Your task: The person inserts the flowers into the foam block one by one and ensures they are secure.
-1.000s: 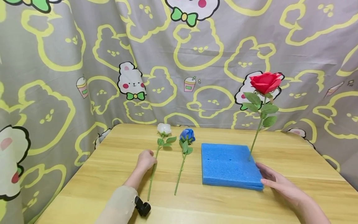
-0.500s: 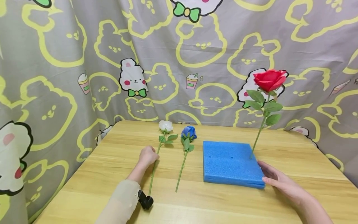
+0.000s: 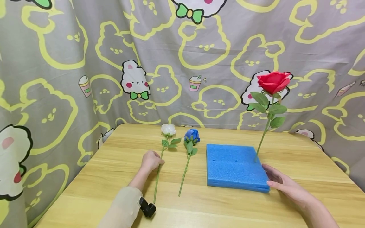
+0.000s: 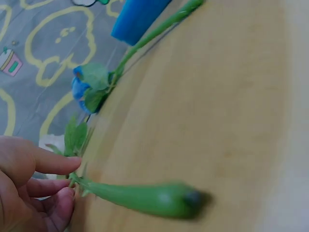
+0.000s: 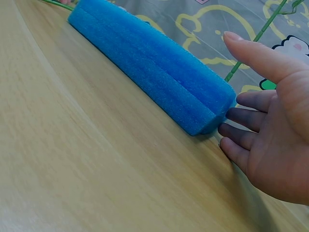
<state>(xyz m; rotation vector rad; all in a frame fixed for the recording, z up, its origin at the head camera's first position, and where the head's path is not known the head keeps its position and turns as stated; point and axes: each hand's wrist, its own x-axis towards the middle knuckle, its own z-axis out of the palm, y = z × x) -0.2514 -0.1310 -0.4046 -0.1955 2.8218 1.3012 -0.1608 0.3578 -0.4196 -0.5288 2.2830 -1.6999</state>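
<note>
A white artificial rose point(image 3: 168, 129) lies on the wooden table at the left, its green stem running toward the front edge. My left hand point(image 3: 152, 160) pinches that stem below the leaves; in the left wrist view the thumb and fingertips point(image 4: 67, 166) meet at the stem, whose cut end points at the camera. A blue rose point(image 3: 192, 135) lies just right of it. On the right, a red rose point(image 3: 274, 82) stands upright in a blue foam block point(image 3: 236, 172). My right hand point(image 3: 285, 186) rests at the block's right side, fingers extended and fingertips right at its edge.
Two small holes show in the top of the foam, left of the red rose. A patterned grey curtain point(image 3: 162, 47) hangs behind the table point(image 3: 205, 209). A black wrist camera point(image 3: 147, 207) sits on my left sleeve, near the white rose's stem end.
The head view has shifted slightly. My left fingertips reach a little further across the white rose's stem, and its lower end has moved slightly right. My right hand stays at the foam.
</note>
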